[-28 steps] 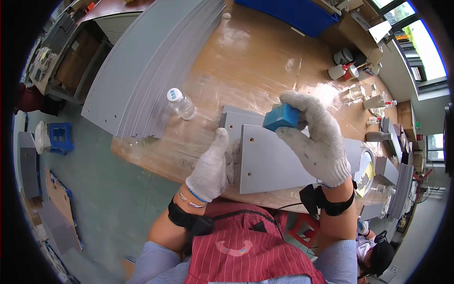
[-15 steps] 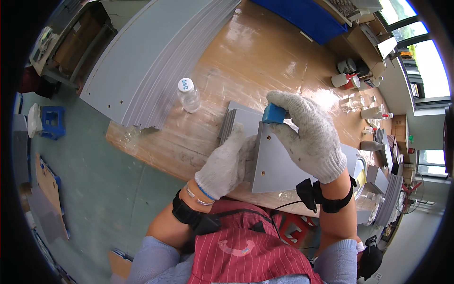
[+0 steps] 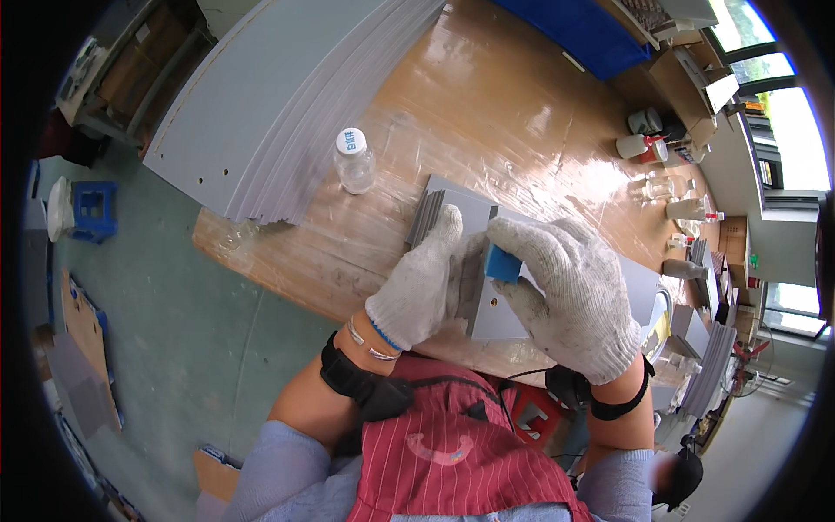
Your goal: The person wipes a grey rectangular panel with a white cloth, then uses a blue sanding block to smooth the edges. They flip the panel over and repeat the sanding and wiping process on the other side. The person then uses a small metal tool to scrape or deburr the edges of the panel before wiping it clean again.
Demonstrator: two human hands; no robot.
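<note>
Right hand [image 3: 570,300] lowered, grip closed on half-hidden blue block [image 3: 502,263]; left hand [image 3: 426,283] flat on grey panel [image 3: 500,317].

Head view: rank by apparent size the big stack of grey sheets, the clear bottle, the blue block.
1. Stack of grey sheets, by far the largest.
2. Clear bottle.
3. Blue block, though the right hand hides part of it, so 2 versus 3 is unsure.
</note>
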